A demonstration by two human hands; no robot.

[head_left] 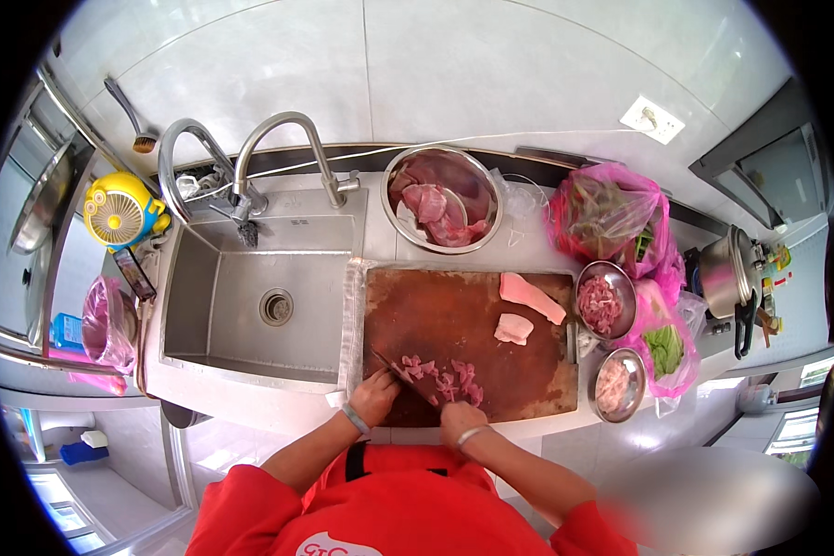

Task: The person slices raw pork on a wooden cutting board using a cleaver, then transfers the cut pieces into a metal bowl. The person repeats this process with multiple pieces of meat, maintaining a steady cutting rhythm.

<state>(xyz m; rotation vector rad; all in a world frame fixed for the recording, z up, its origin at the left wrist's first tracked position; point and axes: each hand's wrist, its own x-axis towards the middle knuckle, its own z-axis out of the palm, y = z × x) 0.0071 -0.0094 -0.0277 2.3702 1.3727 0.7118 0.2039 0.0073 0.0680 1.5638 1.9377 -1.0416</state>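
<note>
At the near edge of a brown cutting board (435, 315), my right hand (461, 423) is closed round the handle of a kitchen knife (404, 375). The blade slants up and left from that hand. My left hand (373, 398) is beside the blade's far end, its fingers curled together; what they grip, if anything, is hidden. Small cut pieces of raw meat (459, 380) lie right of the blade. Farther back on the board rest a long strip of pale pork (531, 296) and a shorter pale chunk (513, 329).
Left of the board is a steel sink (259, 357) with a curved faucet (287, 120). Behind stands a steel bowl (400, 230) of raw meat. Two smaller bowls, one with meat strips (600, 304), one with pale meat (613, 385), flank pink plastic bags (658, 250) of greens. A pot (725, 278) stands far right.
</note>
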